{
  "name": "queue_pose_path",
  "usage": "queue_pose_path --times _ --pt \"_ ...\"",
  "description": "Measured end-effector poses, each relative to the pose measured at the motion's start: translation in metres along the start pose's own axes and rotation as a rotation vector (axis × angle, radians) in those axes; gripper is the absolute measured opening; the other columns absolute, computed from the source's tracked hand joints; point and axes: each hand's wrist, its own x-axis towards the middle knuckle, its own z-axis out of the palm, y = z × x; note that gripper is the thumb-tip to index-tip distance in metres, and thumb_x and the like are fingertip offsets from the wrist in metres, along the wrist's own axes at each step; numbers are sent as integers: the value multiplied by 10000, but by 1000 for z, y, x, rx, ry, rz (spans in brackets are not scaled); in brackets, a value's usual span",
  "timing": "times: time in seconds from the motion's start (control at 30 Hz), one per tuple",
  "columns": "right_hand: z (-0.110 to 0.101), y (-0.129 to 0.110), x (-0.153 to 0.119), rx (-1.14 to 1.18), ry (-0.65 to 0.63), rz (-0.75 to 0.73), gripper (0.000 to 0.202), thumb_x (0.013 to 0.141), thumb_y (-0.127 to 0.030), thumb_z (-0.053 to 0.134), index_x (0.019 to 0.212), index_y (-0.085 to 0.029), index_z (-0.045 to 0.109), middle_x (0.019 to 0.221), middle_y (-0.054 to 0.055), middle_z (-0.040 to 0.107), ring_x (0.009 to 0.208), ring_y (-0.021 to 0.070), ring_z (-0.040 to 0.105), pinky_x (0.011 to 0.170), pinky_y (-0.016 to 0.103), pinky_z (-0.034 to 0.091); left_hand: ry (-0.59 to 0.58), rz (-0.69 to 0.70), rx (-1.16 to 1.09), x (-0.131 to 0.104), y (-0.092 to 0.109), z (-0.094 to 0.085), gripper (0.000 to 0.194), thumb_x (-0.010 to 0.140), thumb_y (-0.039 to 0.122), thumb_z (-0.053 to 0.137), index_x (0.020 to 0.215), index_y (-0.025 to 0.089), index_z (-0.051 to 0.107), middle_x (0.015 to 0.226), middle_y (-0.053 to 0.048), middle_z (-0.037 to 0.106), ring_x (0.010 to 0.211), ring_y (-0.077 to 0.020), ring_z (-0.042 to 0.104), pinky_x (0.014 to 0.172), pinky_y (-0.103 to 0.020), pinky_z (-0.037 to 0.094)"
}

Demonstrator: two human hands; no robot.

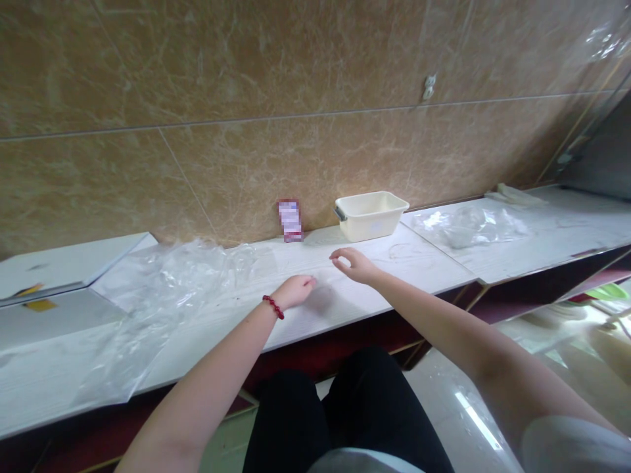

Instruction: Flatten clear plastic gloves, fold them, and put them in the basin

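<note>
My left hand, with a red bead bracelet at its wrist, hovers over the white countertop. Its fingers are curled in a pinch, and whatever they may hold is too small to make out. To the right, my right hand is raised over the counter with thumb and forefinger bent together into a ring; nothing between the tips can be made out. A cream plastic bin with a grey handle stands just behind my right hand. Farther back, a phone-like upright item, blurred out, leans against the wall.
Crumpled clear plastic bags lie at the left, beside an opened white box. Another clear plastic bag and a pale cloth rest at the right. A brown tiled wall borders the counter.
</note>
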Motion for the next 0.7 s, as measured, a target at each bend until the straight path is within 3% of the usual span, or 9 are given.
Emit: queue_pose_path --times 0.07,0.17,0.3,0.5,0.7 --pt "1 13 6 149 50 151 363 806 -406 280 887 -178 551 897 40 585 875 147 505 814 298 345 -43 -31 -241 1 6 -19 317 770 359 389 793 129 607 818 -61 629 807 -187 554 745 -320 406" --pt "9 28 14 410 71 381 427 806 -442 238 860 -165 558 876 44 593 850 151 524 788 299 375 -198 -118 -737 2 13 -43 284 769 318 433 929 127 568 987 -81 590 898 -176 542 764 -321 420" --pt "18 35 27 698 -32 594 512 799 -509 213 889 -136 553 890 86 599 832 183 544 739 320 409 -266 -135 -1124 8 9 -59 252 778 268 457 964 128 552 1027 -101 574 916 -191 548 797 -361 427" --pt "22 35 52 1061 -414 718 733 760 -594 -19 788 -117 536 914 138 594 857 214 556 728 379 423 -115 -261 -1364 29 -31 -48 221 794 184 403 940 110 552 1060 -102 565 983 -205 517 812 -340 442" --pt "45 49 81 1094 -637 777 824 723 -598 -121 731 -108 541 896 161 601 832 218 572 699 383 440 -49 -394 -1456 50 -83 -24 231 800 195 382 954 107 531 983 -102 601 904 -179 563 800 -313 451"
